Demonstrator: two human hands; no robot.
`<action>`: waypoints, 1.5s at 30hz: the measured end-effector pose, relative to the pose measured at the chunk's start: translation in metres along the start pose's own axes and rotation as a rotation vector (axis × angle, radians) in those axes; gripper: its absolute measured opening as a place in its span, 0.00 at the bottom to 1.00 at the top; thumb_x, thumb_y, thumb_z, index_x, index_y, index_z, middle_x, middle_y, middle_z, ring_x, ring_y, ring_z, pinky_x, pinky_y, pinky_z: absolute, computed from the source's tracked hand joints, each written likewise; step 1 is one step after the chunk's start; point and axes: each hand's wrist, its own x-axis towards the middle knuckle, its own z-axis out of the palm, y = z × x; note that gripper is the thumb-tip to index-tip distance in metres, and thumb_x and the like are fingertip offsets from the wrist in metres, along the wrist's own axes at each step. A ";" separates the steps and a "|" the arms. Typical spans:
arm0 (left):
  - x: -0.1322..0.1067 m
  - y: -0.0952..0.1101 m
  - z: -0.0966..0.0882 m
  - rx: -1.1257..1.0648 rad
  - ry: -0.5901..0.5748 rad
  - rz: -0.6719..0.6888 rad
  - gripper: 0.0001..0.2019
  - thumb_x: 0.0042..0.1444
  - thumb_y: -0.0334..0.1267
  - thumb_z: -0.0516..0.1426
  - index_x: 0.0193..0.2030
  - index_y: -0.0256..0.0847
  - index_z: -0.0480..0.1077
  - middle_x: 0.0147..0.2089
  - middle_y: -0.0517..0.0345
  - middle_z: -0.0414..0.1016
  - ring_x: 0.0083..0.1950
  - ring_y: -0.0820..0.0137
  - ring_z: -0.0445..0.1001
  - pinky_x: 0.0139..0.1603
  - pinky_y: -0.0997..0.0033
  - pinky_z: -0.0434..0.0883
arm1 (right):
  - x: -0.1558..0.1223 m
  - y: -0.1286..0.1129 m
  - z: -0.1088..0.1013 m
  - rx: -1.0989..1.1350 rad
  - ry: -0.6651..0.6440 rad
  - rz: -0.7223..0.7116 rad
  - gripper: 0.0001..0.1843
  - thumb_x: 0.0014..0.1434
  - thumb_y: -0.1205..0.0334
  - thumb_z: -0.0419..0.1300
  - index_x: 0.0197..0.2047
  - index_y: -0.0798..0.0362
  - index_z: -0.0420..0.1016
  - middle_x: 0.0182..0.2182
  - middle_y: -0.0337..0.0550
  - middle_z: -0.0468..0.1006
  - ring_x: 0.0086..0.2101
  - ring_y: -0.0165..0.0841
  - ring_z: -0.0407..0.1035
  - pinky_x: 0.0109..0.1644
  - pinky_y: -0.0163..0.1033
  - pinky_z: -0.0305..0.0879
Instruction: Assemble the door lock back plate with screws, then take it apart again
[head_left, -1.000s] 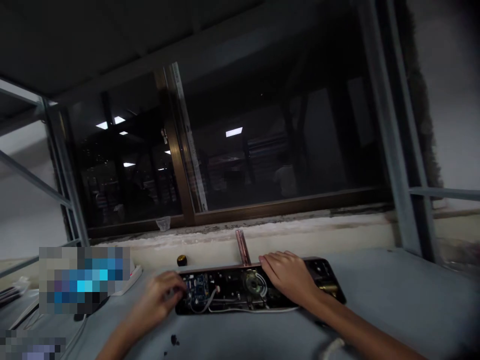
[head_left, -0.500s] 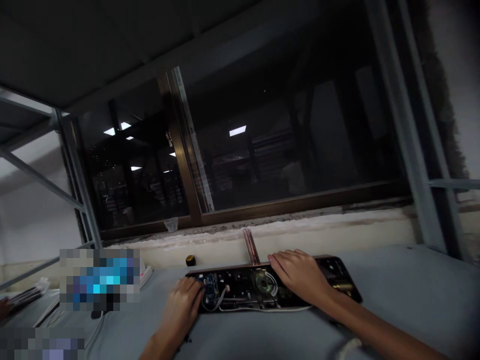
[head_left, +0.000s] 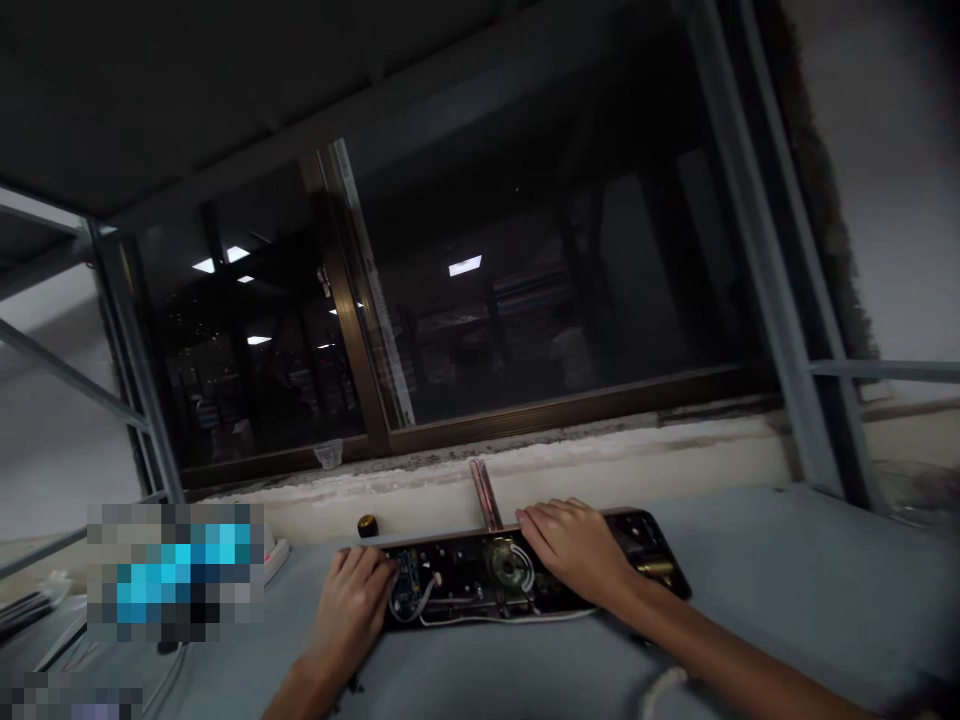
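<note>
A long black electronic door lock panel [head_left: 551, 590] lies across the surface with its inner side facing up. On it show a blue circuit board [head_left: 409, 578], a round metal disc [head_left: 510, 564], a white cable [head_left: 510, 619] and a brass cylinder [head_left: 654, 568]. From its far side a copper-coloured handle [head_left: 485, 495] sticks out. My left hand [head_left: 358, 592] grips the left end, fingers curled and partly hidden. Over the far edge, right of the disc, bend the fingers of my right hand [head_left: 577, 548]; its palm covers part of the mechanism.
A small dark knob with a gold band [head_left: 367, 526] stands beyond the panel's left end. Further left are a blurred-out blue item [head_left: 184, 570] and a white power strip [head_left: 277, 562]. Metal rack posts [head_left: 765, 250] frame the window, and a clear plastic cup [head_left: 328, 454] sits on its sill.
The whole scene sits slightly further left in the picture as the camera turns. Both hands keep about the same places on the panel.
</note>
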 end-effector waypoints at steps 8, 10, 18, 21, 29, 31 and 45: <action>0.005 0.004 -0.004 0.082 -0.084 0.014 0.10 0.57 0.30 0.47 0.36 0.40 0.69 0.32 0.56 0.71 0.35 0.66 0.66 0.37 0.65 0.59 | 0.000 0.000 0.000 0.007 0.030 0.010 0.17 0.60 0.68 0.47 0.24 0.53 0.71 0.23 0.37 0.75 0.26 0.32 0.68 0.33 0.38 0.49; 0.006 0.002 -0.005 0.097 -0.096 0.041 0.10 0.57 0.30 0.47 0.36 0.40 0.69 0.32 0.56 0.71 0.35 0.65 0.66 0.38 0.64 0.59 | 0.000 0.000 0.000 0.010 0.037 0.009 0.17 0.60 0.67 0.46 0.24 0.53 0.71 0.22 0.37 0.74 0.25 0.32 0.68 0.33 0.38 0.49; 0.013 -0.001 -0.007 0.063 -0.121 0.119 0.12 0.57 0.30 0.45 0.30 0.39 0.68 0.28 0.55 0.69 0.32 0.65 0.65 0.35 0.63 0.58 | -0.002 0.002 0.004 0.021 0.072 0.008 0.23 0.63 0.65 0.41 0.22 0.53 0.70 0.21 0.38 0.73 0.24 0.31 0.66 0.32 0.37 0.48; 0.014 -0.002 -0.008 0.067 -0.173 0.107 0.11 0.57 0.31 0.47 0.29 0.39 0.69 0.28 0.54 0.69 0.33 0.64 0.65 0.36 0.62 0.58 | -0.003 0.003 0.005 0.021 0.085 -0.001 0.25 0.64 0.64 0.38 0.22 0.53 0.70 0.20 0.38 0.73 0.24 0.31 0.66 0.32 0.37 0.48; 0.009 -0.007 -0.002 -0.026 -0.075 -0.082 0.11 0.55 0.33 0.48 0.44 0.40 0.65 0.52 0.47 0.65 0.51 0.57 0.64 0.47 0.56 0.61 | -0.003 0.003 0.006 0.024 0.124 -0.007 0.27 0.65 0.61 0.37 0.19 0.52 0.68 0.18 0.38 0.72 0.22 0.30 0.66 0.30 0.37 0.48; 0.007 -0.010 0.001 -0.110 -0.121 -0.121 0.11 0.56 0.36 0.48 0.46 0.41 0.62 0.52 0.49 0.66 0.51 0.61 0.65 0.45 0.62 0.65 | -0.003 0.003 0.006 0.024 0.133 -0.009 0.27 0.64 0.61 0.38 0.20 0.52 0.68 0.18 0.38 0.72 0.22 0.31 0.66 0.30 0.37 0.48; 0.002 0.000 0.003 -0.359 -0.251 -0.387 0.14 0.53 0.32 0.49 0.48 0.42 0.58 0.47 0.53 0.69 0.49 0.64 0.68 0.43 0.65 0.67 | -0.005 0.003 0.007 0.016 0.143 -0.027 0.28 0.65 0.60 0.36 0.21 0.52 0.69 0.19 0.38 0.73 0.23 0.31 0.66 0.30 0.37 0.49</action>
